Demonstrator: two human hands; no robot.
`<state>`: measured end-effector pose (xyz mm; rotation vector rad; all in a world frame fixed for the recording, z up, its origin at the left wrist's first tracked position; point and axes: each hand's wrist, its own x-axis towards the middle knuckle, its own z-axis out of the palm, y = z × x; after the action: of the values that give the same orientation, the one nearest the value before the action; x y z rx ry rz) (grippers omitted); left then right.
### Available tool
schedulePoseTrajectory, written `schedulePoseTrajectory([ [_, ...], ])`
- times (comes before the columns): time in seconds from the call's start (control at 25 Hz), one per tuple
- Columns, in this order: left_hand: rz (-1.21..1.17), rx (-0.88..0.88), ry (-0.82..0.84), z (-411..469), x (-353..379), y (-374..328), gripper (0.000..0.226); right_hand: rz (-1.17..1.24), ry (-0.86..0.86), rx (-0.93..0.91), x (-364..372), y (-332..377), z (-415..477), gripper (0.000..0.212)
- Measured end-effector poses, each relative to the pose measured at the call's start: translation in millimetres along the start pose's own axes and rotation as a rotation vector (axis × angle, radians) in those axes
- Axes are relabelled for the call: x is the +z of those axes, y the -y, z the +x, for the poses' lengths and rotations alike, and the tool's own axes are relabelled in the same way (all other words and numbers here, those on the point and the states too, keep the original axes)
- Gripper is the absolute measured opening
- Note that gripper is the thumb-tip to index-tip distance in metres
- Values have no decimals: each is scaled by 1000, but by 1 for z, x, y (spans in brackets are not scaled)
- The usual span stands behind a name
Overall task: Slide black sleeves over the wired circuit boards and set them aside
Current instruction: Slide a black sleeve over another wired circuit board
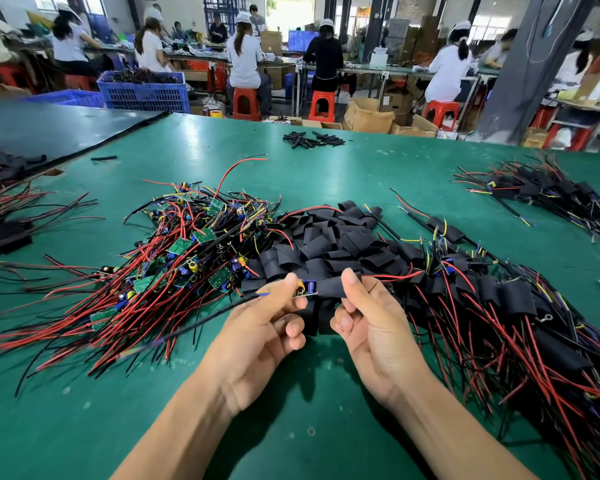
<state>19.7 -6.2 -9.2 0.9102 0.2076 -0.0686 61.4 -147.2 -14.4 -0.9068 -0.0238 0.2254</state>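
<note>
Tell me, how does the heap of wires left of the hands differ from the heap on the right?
The left heap shows bare green circuit boards; in the right heap the boards sit inside black sleeves. The left heap looks mostly red, the right heap mostly black. Both are tangles of red, black and yellow wires on the green table.

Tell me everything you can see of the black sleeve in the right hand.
The black sleeve is a short, flattened tube of matte, rubbery-looking material. It lies roughly level above the green table, pinched by the right hand, thumb on top. Its left end meets the circuit board pinched by the left hand; red wires show beyond its right end.
</note>
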Motion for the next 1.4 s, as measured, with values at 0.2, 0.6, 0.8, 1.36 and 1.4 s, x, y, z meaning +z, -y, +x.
schedulePoseTrajectory([
  [0.2,-31,-83,-7,0,-1,-3,13,13,-10,-9,1,-2,-3,40],
  [0.6,-70,-101,44,2,-7,-6,23,-249,-3,-188,4,1,-8,35],
  [0.8,9,-62,46,1,-8,-6,14,-220,36,-132,2,1,-6,35],
  [1.36,296,127,-3,1,-5,-1,33,-279,-38,-26,-2,-5,-3,35],
  [1.4,331,154,-23,1,-5,0,36,-266,-61,5,-3,-5,-2,37],
])
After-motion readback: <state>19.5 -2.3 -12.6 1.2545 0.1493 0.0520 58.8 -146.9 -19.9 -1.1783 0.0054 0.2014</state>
